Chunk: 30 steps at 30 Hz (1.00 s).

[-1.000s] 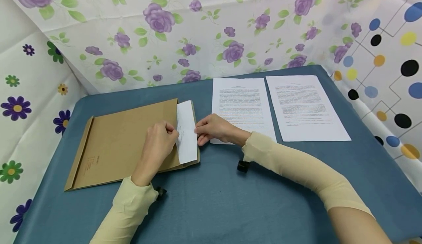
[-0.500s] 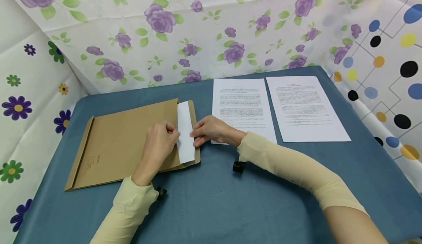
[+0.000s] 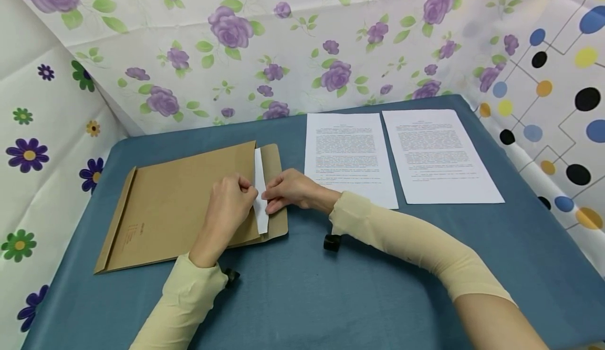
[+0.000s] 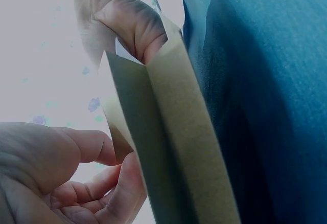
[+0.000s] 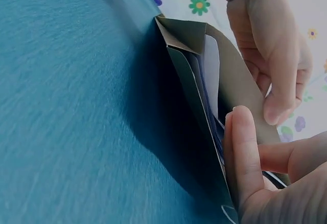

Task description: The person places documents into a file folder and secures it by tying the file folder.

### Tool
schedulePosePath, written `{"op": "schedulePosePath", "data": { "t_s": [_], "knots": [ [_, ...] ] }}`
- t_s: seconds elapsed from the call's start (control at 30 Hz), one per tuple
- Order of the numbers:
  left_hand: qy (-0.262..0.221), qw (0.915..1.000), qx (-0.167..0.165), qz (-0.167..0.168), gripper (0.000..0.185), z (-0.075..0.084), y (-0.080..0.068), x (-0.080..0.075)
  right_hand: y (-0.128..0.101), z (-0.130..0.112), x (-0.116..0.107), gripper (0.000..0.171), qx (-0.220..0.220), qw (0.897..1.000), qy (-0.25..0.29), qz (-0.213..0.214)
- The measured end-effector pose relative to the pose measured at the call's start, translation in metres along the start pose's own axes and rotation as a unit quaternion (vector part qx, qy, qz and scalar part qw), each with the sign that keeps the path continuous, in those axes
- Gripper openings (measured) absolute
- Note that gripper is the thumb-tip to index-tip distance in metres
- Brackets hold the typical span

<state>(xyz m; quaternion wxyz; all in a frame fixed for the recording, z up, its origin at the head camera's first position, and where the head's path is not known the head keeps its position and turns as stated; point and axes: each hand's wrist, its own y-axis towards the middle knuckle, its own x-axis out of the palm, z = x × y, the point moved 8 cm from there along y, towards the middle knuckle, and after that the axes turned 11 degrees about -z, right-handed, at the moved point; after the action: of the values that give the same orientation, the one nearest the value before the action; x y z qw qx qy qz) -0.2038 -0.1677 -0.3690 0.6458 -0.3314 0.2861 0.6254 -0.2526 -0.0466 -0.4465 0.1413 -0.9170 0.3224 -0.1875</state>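
Observation:
A flat brown kraft envelope (image 3: 179, 203) lies on the left of the table with its mouth facing right. My left hand (image 3: 227, 203) pinches the upper edge of that mouth; the left wrist view has the thumb and finger on the envelope wall (image 4: 122, 137). A narrow strip of white paper (image 3: 258, 163) shows at the mouth, while the rest is hidden inside. My right hand (image 3: 295, 189) holds the paper's outer edge between thumb and fingers, over the envelope's lower flap (image 3: 279, 226). Down in the mouth, the right wrist view shows the white paper (image 5: 211, 70) between the brown walls.
Two printed sheets lie side by side at the back right, the left one (image 3: 347, 145) partly behind my right hand and the other (image 3: 439, 155) further right. Blue cloth (image 3: 302, 292) covers the table. A flowered curtain (image 3: 293, 40) hangs behind.
The right hand has moved left, and the paper has slid deeper into the envelope, from a wide strip to a thin one. My left hand has stayed at the mouth's edge.

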Motion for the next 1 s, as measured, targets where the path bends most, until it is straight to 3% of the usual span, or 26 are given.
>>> {"op": "schedulePosePath", "data": {
  "t_s": [0.5,1.0],
  "knots": [
    [-0.011,0.9999,-0.004,-0.011,0.012,-0.001,0.001,0.003,0.01,0.006,0.012,0.019,-0.004,1.0,0.018,-0.006],
    [-0.011,0.9999,-0.005,-0.009,0.011,-0.003,0.003,0.004,0.011,0.003,0.01,0.018,-0.024,0.999,-0.028,-0.002]
  ]
}}
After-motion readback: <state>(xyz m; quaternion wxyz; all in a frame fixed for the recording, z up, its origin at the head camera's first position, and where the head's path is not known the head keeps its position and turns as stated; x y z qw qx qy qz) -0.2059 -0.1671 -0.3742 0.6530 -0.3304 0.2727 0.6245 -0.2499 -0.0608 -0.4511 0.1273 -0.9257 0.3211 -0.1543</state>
